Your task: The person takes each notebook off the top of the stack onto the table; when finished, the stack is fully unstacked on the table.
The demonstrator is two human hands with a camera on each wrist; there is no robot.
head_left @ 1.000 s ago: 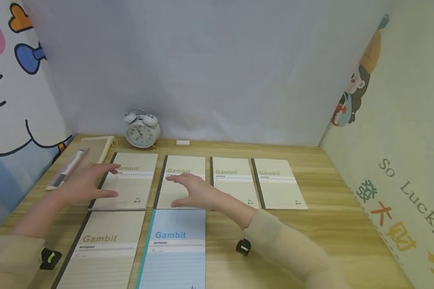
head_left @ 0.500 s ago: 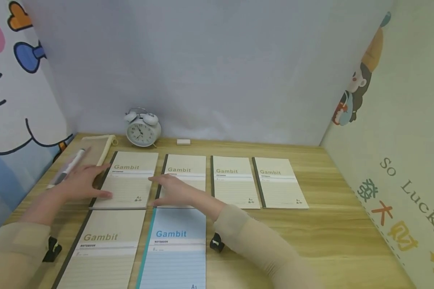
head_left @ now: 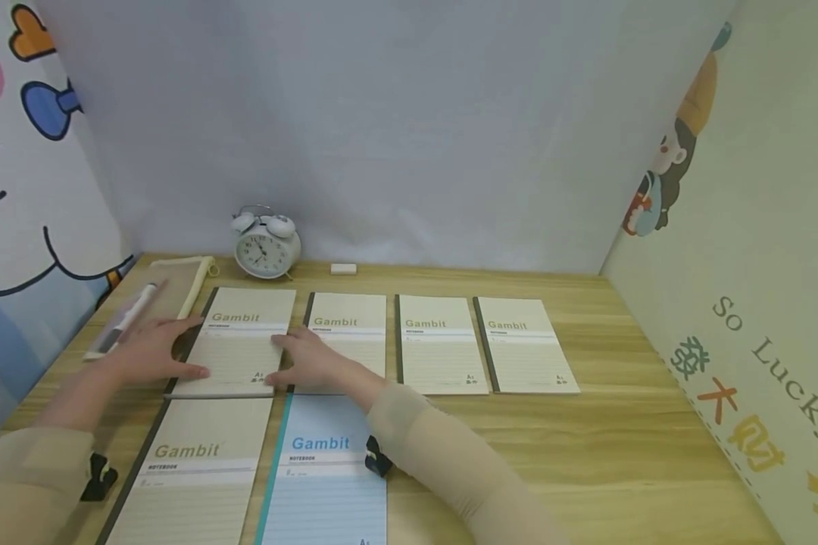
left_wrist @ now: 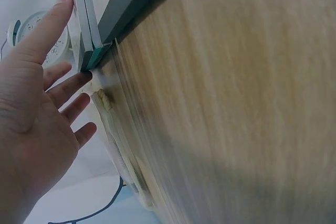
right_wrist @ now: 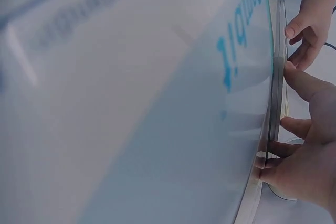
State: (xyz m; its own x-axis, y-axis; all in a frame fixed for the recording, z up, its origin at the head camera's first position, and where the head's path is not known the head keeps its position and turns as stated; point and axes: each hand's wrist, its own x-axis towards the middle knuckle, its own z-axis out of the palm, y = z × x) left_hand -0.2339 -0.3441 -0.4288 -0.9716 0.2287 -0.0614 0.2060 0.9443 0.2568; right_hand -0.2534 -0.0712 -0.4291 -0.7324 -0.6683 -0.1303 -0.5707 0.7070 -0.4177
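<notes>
At the back left of the table lies a cream notebook (head_left: 241,350) with a dark spine and gold "Gambit" lettering. My left hand (head_left: 151,353) is at its spine side, thumb reaching onto the cover and fingers spread. Across from it my right hand (head_left: 308,360) touches the right edge with thumb and fingers apart, overlapping a second cream notebook (head_left: 354,303). In the left wrist view, stacked layers with a little teal (left_wrist: 96,56) show at the corner near the left fingers. The blue notebook (right_wrist: 173,114) fills much of the right wrist view.
Nearer me lie another cream notebook (head_left: 198,469) and the blue one. Two more cream notebooks, one being the rightmost (head_left: 526,344), continue the back row. Behind stand a white alarm clock (head_left: 266,246) and a small white block (head_left: 344,269). A mesh pouch (head_left: 177,291) with a marker (head_left: 135,306) is far left.
My right hand has moved left from over the second notebook to the back-left notebook's right edge. My left hand has drawn slightly left, its fingers now at the spine.
</notes>
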